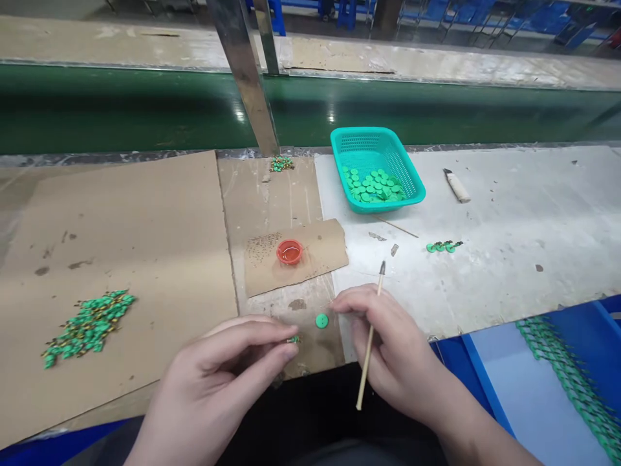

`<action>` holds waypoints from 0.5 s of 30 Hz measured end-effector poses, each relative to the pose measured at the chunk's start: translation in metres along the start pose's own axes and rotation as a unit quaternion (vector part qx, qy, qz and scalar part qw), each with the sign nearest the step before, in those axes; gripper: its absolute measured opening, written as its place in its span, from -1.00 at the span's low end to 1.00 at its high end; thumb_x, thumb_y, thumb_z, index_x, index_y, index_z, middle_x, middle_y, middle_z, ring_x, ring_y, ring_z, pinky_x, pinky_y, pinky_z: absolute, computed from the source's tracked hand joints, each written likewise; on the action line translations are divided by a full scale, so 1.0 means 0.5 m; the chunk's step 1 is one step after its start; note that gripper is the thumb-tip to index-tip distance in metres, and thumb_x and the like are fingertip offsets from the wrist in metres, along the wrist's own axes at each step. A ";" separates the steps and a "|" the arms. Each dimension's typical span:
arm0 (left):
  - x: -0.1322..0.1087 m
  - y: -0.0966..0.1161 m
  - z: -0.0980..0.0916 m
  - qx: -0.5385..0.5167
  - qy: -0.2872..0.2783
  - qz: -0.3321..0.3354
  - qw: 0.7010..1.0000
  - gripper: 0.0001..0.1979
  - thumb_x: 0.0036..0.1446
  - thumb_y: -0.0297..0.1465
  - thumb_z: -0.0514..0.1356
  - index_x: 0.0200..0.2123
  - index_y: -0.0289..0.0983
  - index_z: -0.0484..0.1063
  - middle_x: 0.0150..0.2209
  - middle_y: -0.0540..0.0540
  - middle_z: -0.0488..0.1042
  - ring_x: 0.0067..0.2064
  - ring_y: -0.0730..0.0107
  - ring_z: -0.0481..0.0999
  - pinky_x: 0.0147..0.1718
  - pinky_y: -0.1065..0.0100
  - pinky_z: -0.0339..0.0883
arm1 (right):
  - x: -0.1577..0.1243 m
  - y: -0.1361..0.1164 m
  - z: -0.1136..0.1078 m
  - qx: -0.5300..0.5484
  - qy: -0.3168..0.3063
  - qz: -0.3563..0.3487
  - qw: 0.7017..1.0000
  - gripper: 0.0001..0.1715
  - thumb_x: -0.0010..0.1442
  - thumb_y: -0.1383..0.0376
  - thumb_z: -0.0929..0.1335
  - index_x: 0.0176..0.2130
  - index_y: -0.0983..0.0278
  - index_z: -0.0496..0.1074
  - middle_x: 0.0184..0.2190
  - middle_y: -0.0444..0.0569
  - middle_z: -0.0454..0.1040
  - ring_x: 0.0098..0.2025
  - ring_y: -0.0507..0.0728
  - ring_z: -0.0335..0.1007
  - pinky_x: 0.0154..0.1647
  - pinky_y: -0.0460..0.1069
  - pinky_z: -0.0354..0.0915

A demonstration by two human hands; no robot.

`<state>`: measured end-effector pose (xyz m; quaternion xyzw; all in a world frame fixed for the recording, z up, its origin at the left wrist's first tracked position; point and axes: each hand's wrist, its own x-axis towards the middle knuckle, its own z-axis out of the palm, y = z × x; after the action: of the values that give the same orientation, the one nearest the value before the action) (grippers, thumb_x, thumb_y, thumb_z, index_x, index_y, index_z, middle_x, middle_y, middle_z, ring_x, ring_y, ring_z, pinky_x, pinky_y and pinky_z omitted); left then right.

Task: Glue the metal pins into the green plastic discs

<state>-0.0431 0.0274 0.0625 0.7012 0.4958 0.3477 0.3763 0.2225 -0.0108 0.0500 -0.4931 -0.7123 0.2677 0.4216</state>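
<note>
A tiny green piece [294, 339] sits pinched, thumb to finger, in the left hand [213, 369] I watch from afar. Just beyond those fingertips, a smooth, round disc [321, 321] lies flat. The right hand [395, 333] has its fingers curled around a slender, dark-tipped wooden brush [370, 343]. Farther ahead of the fingers, I see a glossy red cup [280, 255] on speckled cardboard [323, 249] and a perforated plastic basket [376, 207] holding green discs [372, 184].
</note>
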 end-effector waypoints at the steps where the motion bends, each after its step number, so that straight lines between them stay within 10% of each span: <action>1: 0.006 0.006 0.003 -0.004 0.005 -0.010 1.000 -0.80 0.35 0.05 0.53 -0.24 0.15 0.84 -0.22 0.12 0.83 -0.23 0.40 0.86 -0.23 0.66 0.66 | -0.004 0.002 -0.007 0.001 -0.002 0.006 1.000 -0.53 0.53 0.56 0.29 0.24 0.12 0.45 0.06 0.01 0.68 0.11 0.18 0.67 0.14 0.09 0.58; 15: 0.035 0.013 0.018 0.002 -0.019 0.027 0.999 -0.91 0.44 -0.16 0.45 -0.14 0.15 0.83 -0.17 0.15 0.84 -0.15 0.50 0.85 -0.11 0.69 0.64 | 0.008 -0.021 0.014 -0.064 -0.027 0.048 0.996 -0.77 0.52 0.48 0.41 0.04 0.17 0.51 -0.12 -0.02 0.64 -0.05 0.26 0.60 -0.03 0.16 0.53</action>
<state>-0.0276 0.0410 0.0659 0.7211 0.4706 0.3436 0.3748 0.2107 -0.0110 0.0562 -0.5452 -0.7145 0.2546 0.3569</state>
